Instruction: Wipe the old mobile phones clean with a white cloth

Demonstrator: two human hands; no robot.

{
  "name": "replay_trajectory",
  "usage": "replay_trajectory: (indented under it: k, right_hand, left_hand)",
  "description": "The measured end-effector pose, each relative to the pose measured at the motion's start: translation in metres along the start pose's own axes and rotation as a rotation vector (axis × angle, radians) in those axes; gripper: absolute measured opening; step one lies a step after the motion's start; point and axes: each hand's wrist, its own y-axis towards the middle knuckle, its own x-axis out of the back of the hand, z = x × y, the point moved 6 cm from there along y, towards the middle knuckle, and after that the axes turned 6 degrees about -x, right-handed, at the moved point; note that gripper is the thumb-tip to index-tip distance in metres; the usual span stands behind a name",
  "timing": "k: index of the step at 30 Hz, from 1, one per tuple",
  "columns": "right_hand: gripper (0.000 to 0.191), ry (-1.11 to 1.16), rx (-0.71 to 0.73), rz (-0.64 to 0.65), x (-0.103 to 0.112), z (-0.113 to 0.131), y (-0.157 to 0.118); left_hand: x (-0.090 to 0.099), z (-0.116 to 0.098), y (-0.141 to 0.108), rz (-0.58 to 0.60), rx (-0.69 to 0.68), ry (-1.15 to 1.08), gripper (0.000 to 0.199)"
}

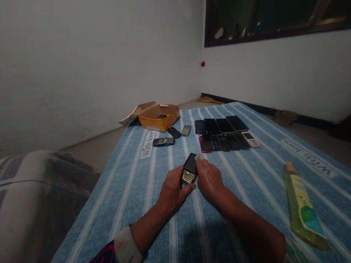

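Note:
A dark keypad phone (189,169) with gold-coloured keys is tilted up over the striped cloth. My left hand (172,188) grips it from the left, with the thumb along its lower end. At its right upper edge, my right hand (208,177) is closed on a small white wad (199,157), perhaps tissue or cloth, that touches the phone. Beyond my hands lie a dark phone with pale keys (163,141), a black phone (174,132) and a small silver phone (186,130).
Two rows of several phones lie at the back right, including a large black one (237,123) and a white one (251,139). An open orange box (159,122) stands behind. A bottle of yellow-green liquid (303,208) lies at right on the blue striped cloth (131,197).

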Motion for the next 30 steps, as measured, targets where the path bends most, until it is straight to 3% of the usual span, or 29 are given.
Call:
replay_trajectory:
  k: [4, 13, 30]
  right_hand:
    - [0.045, -0.006, 0.02, -0.063, -0.003, -0.006, 0.01]
    - [0.041, -0.165, 0.094, -0.092, -0.004, 0.02, -0.02]
    - [0.027, -0.124, 0.365, 0.125, 0.008, 0.05, -0.043]
  left_hand:
    - [-0.001, 0.001, 0.0, 0.006, 0.0, 0.017, 0.057]
    - [0.0, -0.004, 0.002, -0.012, -0.068, 0.029, 0.047]
    - [0.004, -0.004, -0.002, 0.012, -0.154, -0.009, 0.048]
